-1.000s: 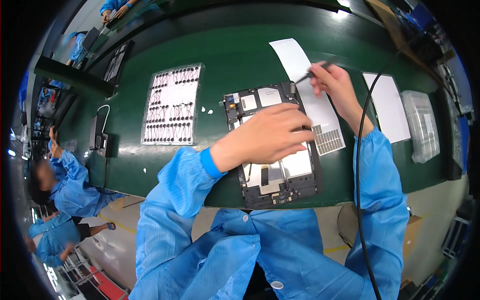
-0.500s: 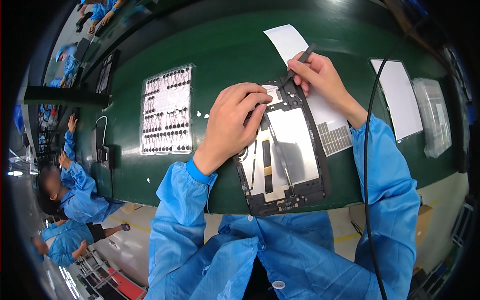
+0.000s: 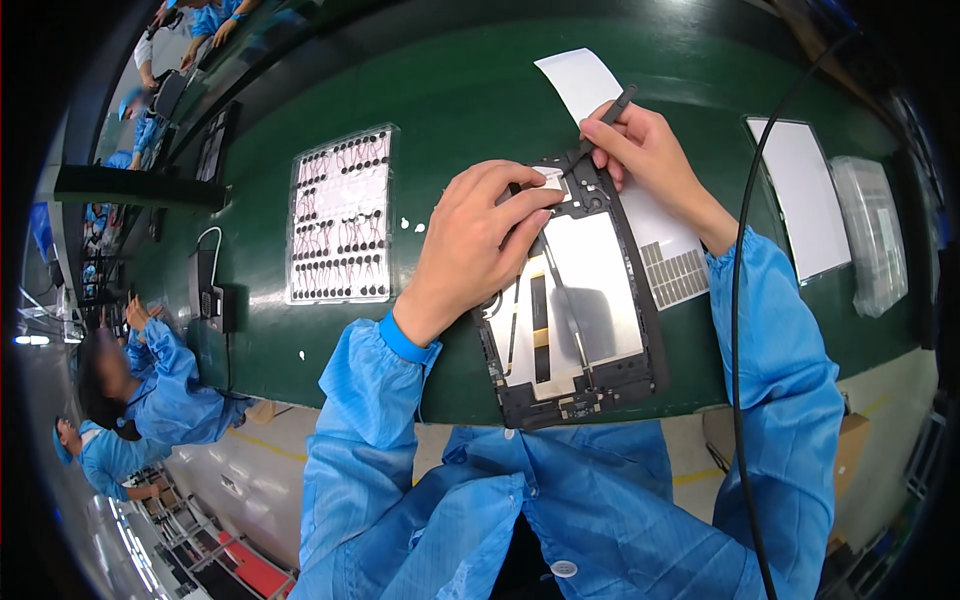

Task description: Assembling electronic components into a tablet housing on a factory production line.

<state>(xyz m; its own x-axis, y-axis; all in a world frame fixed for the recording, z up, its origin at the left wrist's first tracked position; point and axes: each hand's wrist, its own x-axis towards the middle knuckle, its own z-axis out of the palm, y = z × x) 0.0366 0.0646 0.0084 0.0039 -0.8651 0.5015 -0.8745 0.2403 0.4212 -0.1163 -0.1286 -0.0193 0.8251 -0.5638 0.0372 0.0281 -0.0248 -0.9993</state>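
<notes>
In front of me an opened tablet (image 3: 597,290) lies on the green bench, its silvery inner plate and black frame facing up. My left hand (image 3: 480,235) lies over its far left part, fingers bent and thumb near the forefinger. Those fingertips touch down beside a small white piece (image 3: 553,181); what is between them is hidden. My right hand (image 3: 650,160) is closed around a slim black tool (image 3: 618,106), held like a pen. The tool's lower end points at the tablet's far edge, close to the left fingertips.
Left of the tablet lies a clear tray (image 3: 342,215) with rows of small black round parts on wires. A white sheet (image 3: 580,85) with grey rectangles sits partly under my right hand. Farther right are a white panel (image 3: 800,200) and a clear plastic package (image 3: 870,235). A black cable (image 3: 737,330) hangs across the view.
My left fingertips have shifted slightly right over the tablet's far part. My right hand keeps its grip on the tool. Co-workers at the left have moved, and the whole view has shifted a little.
</notes>
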